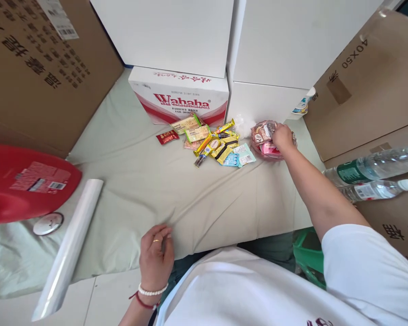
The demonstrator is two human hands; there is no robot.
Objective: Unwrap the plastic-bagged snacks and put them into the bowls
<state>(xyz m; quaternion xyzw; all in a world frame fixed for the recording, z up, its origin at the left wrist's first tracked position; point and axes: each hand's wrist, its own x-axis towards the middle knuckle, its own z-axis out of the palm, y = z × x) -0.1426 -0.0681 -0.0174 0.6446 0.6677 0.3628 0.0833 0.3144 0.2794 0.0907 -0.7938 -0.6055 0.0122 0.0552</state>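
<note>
My right hand (283,136) reaches into a round, pinkish clear bowl (274,157) at the back right. Its closed fingers are on a brown snack packet (263,133); the fingertips are partly hidden. A pink packet (269,148) lies below it in the bowl. Left of the bowl is a loose pile of wrapped snacks: a red packet (167,137), green-edged biscuit packets (197,133), yellow packets (227,149), and a pale blue packet (245,155). My left hand (156,253) rests at the cloth's front edge, fingers curled together with nothing visible in them.
Behind the snacks stand a Wahaha water carton (182,99) and white cabinets (170,31). Cardboard boxes (47,90) flank both sides. A red jug (30,181) and a clear film roll (71,244) lie left. Two plastic bottles (377,190) are at right, above a green stool (309,253).
</note>
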